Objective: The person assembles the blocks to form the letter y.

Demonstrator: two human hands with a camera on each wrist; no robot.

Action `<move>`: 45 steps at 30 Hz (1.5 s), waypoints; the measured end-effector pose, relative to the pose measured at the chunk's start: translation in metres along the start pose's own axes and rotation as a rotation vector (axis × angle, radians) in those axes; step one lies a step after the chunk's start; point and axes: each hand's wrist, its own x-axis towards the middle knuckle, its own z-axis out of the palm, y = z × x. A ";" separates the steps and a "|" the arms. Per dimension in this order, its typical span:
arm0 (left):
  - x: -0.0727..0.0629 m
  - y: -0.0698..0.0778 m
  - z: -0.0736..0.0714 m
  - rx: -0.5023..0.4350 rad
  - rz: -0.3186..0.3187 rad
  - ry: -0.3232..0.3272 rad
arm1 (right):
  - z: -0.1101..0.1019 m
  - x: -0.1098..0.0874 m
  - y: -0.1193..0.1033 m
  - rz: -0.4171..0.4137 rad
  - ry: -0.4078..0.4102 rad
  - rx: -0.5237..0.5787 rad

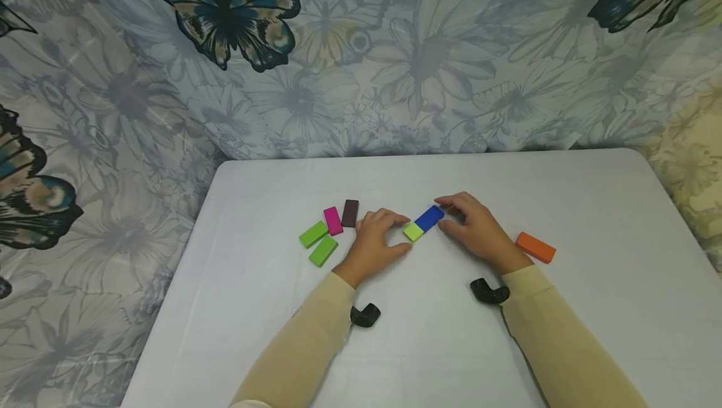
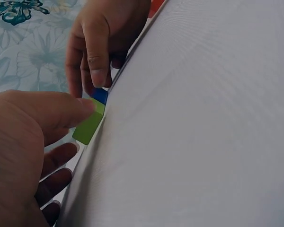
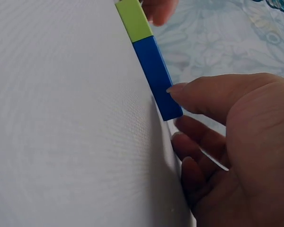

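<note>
A lime-green block [image 1: 413, 232] and a blue block [image 1: 430, 218] lie end to end in one line on the white table. My left hand [image 1: 375, 242] is at the lime end, thumb and index finger spread either side of it. In the left wrist view the left thumb overlaps the lime block [image 2: 89, 125]. My right hand [image 1: 472, 227] is at the blue end, its thumb and index finger apart. The right thumb's tip lies right at the edge of the blue block [image 3: 154, 75] in the right wrist view, its other fingers loosely bent below.
Left of the left hand are a dark brown block [image 1: 350, 213], a magenta block [image 1: 333, 221] and two green blocks [image 1: 323, 251]. An orange block [image 1: 535, 247] lies beside the right wrist. Patterned butterfly cloth [image 1: 338, 101] hangs behind the white table [image 1: 271, 182].
</note>
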 end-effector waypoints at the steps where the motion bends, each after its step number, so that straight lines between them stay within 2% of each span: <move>1: 0.000 0.000 0.000 0.005 0.006 -0.004 | -0.001 0.000 0.000 -0.004 0.005 0.001; 9: -0.002 0.009 -0.007 0.091 0.114 -0.026 | -0.012 0.002 -0.010 -0.016 0.047 -0.013; 17: -0.005 0.017 -0.011 0.130 0.211 -0.194 | -0.034 -0.008 -0.027 -0.051 0.060 0.080; 23: -0.009 0.016 -0.007 0.122 0.215 -0.284 | -0.050 -0.020 -0.037 -0.110 0.070 0.138; 30: -0.012 0.014 -0.002 0.195 0.209 -0.384 | -0.062 -0.034 -0.041 -0.188 0.116 0.093; 36: -0.013 0.014 -0.001 0.218 0.211 -0.411 | -0.073 -0.050 -0.035 -0.208 0.141 0.106; 41: -0.012 0.013 0.001 0.240 0.216 -0.412 | -0.086 -0.063 -0.034 -0.172 0.131 0.210; 45: -0.011 0.016 0.001 0.272 0.222 -0.407 | -0.095 -0.073 -0.028 -0.181 0.081 0.441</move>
